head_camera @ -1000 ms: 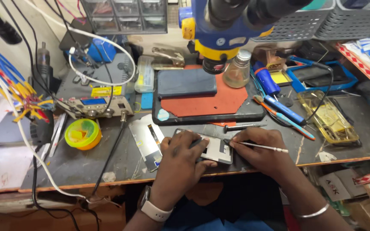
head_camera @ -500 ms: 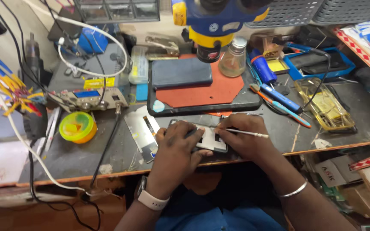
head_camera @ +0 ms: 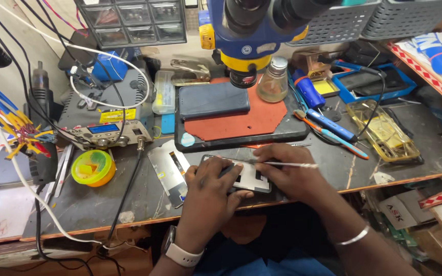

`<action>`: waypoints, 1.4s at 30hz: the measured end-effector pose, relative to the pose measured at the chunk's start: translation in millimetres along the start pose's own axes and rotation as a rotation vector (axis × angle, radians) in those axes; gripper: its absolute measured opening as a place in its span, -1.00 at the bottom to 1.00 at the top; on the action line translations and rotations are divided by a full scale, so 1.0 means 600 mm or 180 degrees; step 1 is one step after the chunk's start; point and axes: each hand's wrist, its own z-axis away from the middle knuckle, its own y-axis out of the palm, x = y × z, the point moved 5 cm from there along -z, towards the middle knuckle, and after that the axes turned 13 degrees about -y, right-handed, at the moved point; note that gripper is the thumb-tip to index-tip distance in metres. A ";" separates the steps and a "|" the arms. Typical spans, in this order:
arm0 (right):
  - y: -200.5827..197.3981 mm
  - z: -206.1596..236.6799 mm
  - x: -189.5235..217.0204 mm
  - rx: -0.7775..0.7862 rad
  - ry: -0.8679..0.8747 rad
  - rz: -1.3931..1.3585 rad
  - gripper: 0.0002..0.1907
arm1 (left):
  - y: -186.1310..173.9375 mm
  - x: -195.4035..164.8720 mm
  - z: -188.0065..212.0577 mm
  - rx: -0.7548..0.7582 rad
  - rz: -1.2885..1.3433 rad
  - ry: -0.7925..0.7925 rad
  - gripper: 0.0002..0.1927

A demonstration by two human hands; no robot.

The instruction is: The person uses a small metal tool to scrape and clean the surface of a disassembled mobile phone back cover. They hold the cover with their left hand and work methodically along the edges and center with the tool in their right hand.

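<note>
My left hand (head_camera: 208, 191) presses the phone frame (head_camera: 241, 176) flat at the desk (head_camera: 103, 204) edge; my right hand (head_camera: 287, 171) pinches a thin tool (head_camera: 287, 164). I'd steady it, prying shallowly.

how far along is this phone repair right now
Done: a display panel lies detached beside the work. In hand: the left hand steadies the opened phone while the right hand works a thin tool at it. Left, probably: reassembly.
</note>
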 end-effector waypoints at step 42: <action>-0.054 -0.066 0.015 0.1662 -0.0590 0.1844 -0.72 | -0.010 -0.001 0.002 0.0186 0.0086 0.0018 -0.43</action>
